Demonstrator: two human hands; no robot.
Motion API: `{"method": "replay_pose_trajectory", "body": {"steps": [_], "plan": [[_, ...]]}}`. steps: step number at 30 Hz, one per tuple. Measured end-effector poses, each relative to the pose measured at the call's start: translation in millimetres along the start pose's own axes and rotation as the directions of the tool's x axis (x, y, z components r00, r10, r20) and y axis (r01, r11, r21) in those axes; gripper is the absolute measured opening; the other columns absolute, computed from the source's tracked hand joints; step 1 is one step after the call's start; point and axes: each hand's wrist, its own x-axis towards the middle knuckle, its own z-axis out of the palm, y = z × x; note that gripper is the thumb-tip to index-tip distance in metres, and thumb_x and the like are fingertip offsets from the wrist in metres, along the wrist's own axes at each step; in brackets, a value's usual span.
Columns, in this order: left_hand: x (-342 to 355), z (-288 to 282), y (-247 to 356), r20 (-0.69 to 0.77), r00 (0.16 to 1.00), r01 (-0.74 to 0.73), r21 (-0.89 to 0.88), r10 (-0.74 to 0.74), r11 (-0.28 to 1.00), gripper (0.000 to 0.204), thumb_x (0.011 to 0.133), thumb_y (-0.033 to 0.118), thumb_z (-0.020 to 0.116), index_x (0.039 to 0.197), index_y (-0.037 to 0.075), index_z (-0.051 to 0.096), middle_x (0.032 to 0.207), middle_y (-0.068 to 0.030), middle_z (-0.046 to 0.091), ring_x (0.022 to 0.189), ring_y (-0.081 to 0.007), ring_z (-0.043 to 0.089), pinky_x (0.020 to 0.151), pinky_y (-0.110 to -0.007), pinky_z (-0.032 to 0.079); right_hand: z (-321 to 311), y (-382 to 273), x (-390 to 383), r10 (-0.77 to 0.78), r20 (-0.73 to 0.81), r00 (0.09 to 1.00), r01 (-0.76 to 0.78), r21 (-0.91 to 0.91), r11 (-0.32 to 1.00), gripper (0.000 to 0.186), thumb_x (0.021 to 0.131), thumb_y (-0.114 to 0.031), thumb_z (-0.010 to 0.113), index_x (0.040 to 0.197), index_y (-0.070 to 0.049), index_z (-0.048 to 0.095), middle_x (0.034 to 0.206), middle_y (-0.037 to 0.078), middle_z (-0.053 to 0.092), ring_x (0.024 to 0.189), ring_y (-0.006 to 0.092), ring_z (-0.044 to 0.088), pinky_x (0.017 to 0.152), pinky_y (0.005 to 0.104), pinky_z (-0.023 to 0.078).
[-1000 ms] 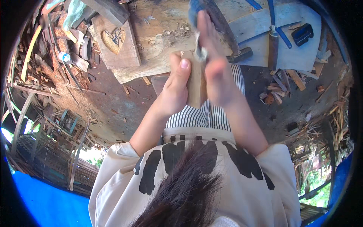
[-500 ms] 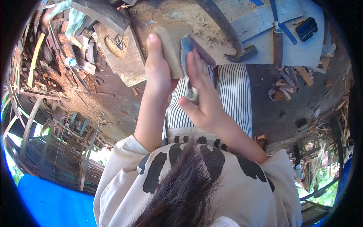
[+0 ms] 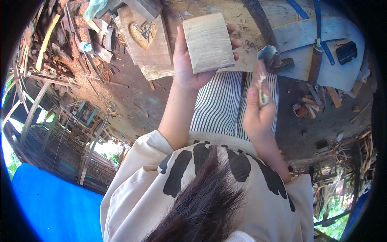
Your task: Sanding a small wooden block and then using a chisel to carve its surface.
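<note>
Across the top of your view runs a wooden counter (image 3: 157,72), and your striped trousers (image 3: 215,101) reach up to its front edge. Your left hand (image 3: 191,72) grips a flat wooden block (image 3: 209,42) above that edge. Your thumb goes along one side, your fingertips peek out at the other, and the big pale face looks up at you. Your right hand (image 3: 261,115) is apart from the block. It pinches a bent, grey-blue sheet (image 3: 267,56), a bit blurry, close to the head of a hammer (image 3: 260,20).

On the left of the counter lies a board (image 3: 163,52) with a heart-shaped hollow, and small nails (image 3: 144,30) sit in the heart. On the right you have a pale plank (image 3: 347,78), a tool with a wooden handle (image 3: 315,64), blue strips (image 3: 297,9) and a black plastic thing (image 3: 346,52).

The floor (image 3: 133,101) is brown and messy. Wood scraps (image 3: 310,105) lie on it to the right, and long sticks (image 3: 47,42) are heaped at the far left. Low on the left are a dim slatted frame (image 3: 50,133) and a big, bright blue sheet (image 3: 56,205). Green leaves (image 3: 338,209) show at the lower right.
</note>
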Motion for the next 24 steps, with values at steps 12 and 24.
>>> {"method": "replay_pose_trajectory", "body": {"steps": [12, 24], "plan": [[-20, -29, -7, -0.213, 0.657, 0.03, 0.966, 0.723, 0.257, 0.081, 0.096, 0.069, 0.034, 0.142, 0.003, 0.036, 0.138, -0.0171, 0.047, 0.123, -0.0288, 0.053, 0.101, -0.043, 0.046, 10, 16, 14, 0.057, 0.129, 0.99, -0.064, 0.049, 0.997, 0.05, 0.103, -0.021, 0.047, 0.143, 0.008, 0.039, 0.131, 0.016, 0.05, 0.112, 0.0191, 0.041, 0.098, 0.0309, 0.034], [-28, -64, -6, -0.008, 0.582, -0.215, 0.963, 0.813, 0.164, 0.033, 0.105, 0.012, 0.031, 0.136, 0.007, 0.02, 0.146, -0.0185, 0.037, 0.13, -0.0252, 0.041, 0.111, -0.036, 0.033, 50, 36, 25, -0.144, 0.35, 0.926, 0.219, -0.186, 0.958, 0.055, 0.095, -0.023, 0.056, 0.141, 0.004, 0.044, 0.144, 0.03, 0.042, 0.135, 0.0449, 0.04, 0.114, 0.0499, 0.03]]}}
